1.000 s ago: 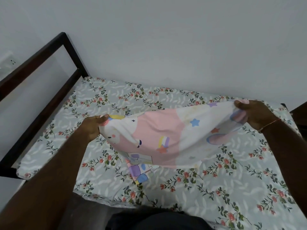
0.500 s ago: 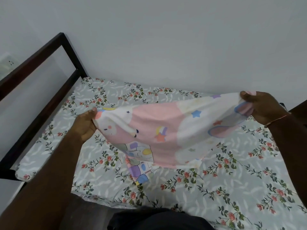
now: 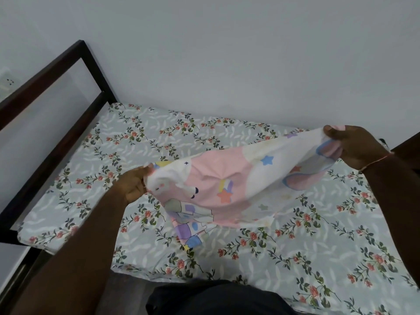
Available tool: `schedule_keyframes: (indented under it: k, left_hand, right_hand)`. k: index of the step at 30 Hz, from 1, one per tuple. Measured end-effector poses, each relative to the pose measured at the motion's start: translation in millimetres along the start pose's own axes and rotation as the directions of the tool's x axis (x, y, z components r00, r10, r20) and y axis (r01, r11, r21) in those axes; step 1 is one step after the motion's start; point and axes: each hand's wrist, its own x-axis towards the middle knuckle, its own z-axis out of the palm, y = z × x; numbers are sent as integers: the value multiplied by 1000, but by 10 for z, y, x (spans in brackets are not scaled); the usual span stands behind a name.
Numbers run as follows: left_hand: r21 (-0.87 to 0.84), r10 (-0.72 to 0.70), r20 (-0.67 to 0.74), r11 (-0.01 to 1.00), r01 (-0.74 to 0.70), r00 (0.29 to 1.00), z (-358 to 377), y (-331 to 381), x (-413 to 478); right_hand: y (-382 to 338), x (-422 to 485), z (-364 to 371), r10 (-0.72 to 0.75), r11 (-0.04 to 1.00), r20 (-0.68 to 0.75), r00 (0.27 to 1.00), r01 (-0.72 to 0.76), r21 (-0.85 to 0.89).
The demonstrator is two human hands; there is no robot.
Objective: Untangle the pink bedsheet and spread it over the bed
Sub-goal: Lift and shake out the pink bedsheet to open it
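The pink bedsheet (image 3: 229, 178), pink and white with stars and cartoon figures, hangs stretched in the air above the bed (image 3: 118, 142). My left hand (image 3: 133, 185) grips its left end. My right hand (image 3: 356, 147), higher and further right, grips the other end. The cloth sags between them, and a folded flap with purple and blue blocks droops onto the mattress. The bed carries a pale sheet with a red flower print.
A dark wooden bed frame (image 3: 86, 71) rises along the left side. A plain white wall (image 3: 227, 64) stands behind the bed. A dark piece of furniture (image 3: 409, 144) shows at the right edge. My dark clothing (image 3: 216, 298) fills the bottom centre.
Both hands have pulled further apart, the right one rising and moving right, so the sheet is stretched wider and tilted up to the right.
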Motion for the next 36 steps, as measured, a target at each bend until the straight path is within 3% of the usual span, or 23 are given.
schedule_keyframes:
  k: [4,9,16,20,23,25,27,30,33,36]
  left_hand:
    - [83,-183,-1,980,183,983,91,-125,-44]
    - [111,-172,71,980,164,982,3,76,-29]
    - [60,71,12,996,-72,997,-114,387,-174]
    - [-37,188,200,982,-184,962,-181,752,-332]
    - [127,42,342,988,-91,939,-98,776,-383]
    - [266,-24,275,963,-52,961,-3,674,-371]
    - [292,46,197,951,-103,979,41,634,-314]
    - [144,257,152,950,-278,955,-28,802,-278]
    - [32,265,211,960,-277,941,-29,952,-287]
    - [222,207,180,944,-245,962,75,881,-269]
  right_hand:
    - [66,15,5,36,999,-8,999,-36,-22]
    - [67,-57,11,55,998,37,998,-54,-39]
    - [27,-111,-250,75,992,46,996,-70,-105]
    - [-37,-118,-433,79,988,14,997,-77,-138]
    - [-20,-80,-480,30,989,-66,997,-39,-145]
    - [16,-47,-472,0,984,-91,996,-16,-175]
    - [23,-59,-442,-14,982,-86,996,-2,-189]
    - [-126,-102,-399,-43,985,-68,997,31,-172]
    - [-205,-18,-481,-84,996,-54,995,83,-24]
    - [-22,-24,-361,21,961,47,999,-8,-275]
